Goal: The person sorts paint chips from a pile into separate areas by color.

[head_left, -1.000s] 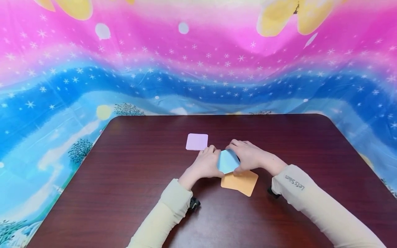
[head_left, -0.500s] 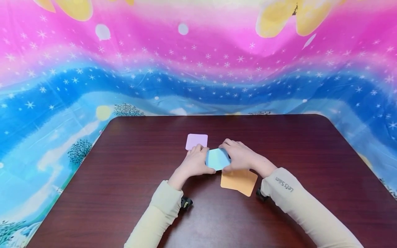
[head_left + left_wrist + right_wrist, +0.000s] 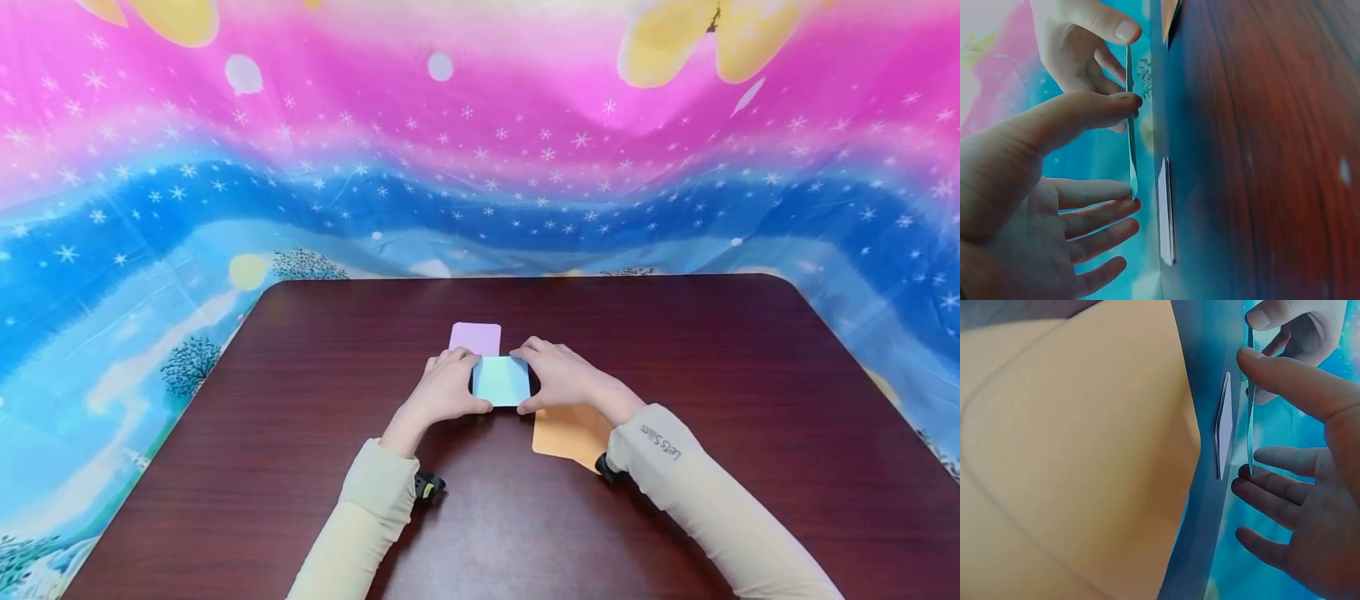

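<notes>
A light blue square card [image 3: 501, 381] is held level between both hands. My left hand [image 3: 444, 386] pinches its left side, thumb at the near corner and fingers at the far one. My right hand [image 3: 566, 377] grips the right side in the same way. Edge-on in the left wrist view, the card [image 3: 1132, 125] shows as a thin, slightly bent strip, raised over the table. A lilac card stack [image 3: 475, 337] lies just beyond it, its near edge covered in the head view. Orange cards [image 3: 564, 433], overlapping askew, lie on the table partly under my right hand and wrist.
The dark red-brown wooden table [image 3: 337, 333] has rounded far corners. Behind and around it hangs a pink and blue printed cloth [image 3: 480, 192]. Black devices sit under both wrists, the right one [image 3: 607, 468] overlapping the orange cards in the head view.
Both hands have carried the light blue card leftward, from above the orange cards to just in front of the lilac stack, and turned it straighter. More of the orange cards' left part shows.
</notes>
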